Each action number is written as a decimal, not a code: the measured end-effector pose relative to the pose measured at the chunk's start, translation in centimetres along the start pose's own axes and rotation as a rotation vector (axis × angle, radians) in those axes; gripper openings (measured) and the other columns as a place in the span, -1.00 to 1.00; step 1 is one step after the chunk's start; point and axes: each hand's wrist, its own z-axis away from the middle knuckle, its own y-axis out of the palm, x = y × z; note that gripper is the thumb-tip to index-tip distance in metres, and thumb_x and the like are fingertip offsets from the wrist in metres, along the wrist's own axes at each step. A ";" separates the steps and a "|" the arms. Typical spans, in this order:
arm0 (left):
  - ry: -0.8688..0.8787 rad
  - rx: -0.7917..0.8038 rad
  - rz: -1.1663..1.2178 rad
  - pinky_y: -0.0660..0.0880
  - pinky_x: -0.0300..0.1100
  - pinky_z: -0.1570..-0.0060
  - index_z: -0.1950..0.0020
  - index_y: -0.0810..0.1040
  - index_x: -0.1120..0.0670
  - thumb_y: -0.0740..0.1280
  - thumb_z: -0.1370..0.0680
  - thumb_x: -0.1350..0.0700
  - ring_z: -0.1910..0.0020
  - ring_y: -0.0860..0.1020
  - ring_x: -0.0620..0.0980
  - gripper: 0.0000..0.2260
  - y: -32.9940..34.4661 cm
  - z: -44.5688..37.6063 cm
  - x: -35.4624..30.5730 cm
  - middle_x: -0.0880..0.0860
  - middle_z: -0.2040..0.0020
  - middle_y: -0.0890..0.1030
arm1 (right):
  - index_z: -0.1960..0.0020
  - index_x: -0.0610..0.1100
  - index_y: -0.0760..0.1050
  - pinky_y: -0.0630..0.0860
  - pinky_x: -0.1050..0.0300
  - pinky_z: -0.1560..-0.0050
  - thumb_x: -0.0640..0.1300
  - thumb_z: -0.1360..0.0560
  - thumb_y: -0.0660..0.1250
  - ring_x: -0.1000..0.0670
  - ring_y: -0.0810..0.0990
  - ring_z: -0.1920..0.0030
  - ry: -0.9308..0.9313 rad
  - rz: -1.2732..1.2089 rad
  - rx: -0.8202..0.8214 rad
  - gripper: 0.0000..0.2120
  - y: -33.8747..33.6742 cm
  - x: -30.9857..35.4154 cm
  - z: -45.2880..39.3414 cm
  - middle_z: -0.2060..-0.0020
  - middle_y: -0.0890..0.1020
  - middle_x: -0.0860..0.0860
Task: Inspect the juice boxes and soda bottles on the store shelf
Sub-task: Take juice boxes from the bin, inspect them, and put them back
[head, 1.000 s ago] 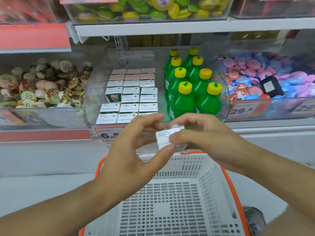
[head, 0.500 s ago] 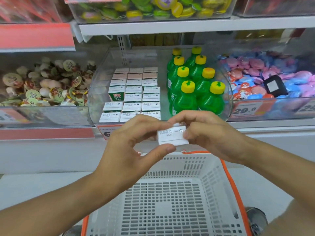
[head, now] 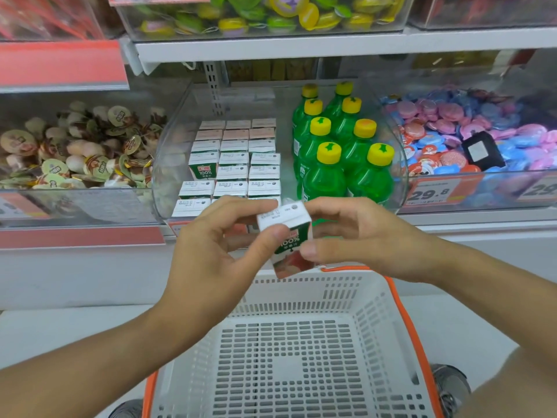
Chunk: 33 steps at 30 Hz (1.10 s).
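Pinching the small white-topped green juice carton [head: 286,233] above the white perforated plastic basket [head: 301,342], the left hand [head: 211,254] and right hand [head: 361,239] are risking it slipping into that basket if either fingertip grip loosens.

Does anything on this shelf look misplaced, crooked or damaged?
One thing: a black packet with a white label lies tilted on the pink and blue round sweets in the right bin, unlike everything around it. The juice boxes and green bottles stand in tidy rows.
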 end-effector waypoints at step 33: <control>-0.336 0.137 0.267 0.62 0.14 0.17 -0.31 0.46 0.04 0.35 -0.47 0.09 0.20 0.66 0.16 -0.59 0.2 -0.2 0.8 0.18 0.07 0.71 | -0.53 0.10 0.22 0.67 -0.20 0.03 -0.52 -0.45 0.39 -0.29 0.67 0.05 0.075 -0.012 -0.052 -0.16 0.3 -0.3 -0.2 -0.15 0.62 -0.27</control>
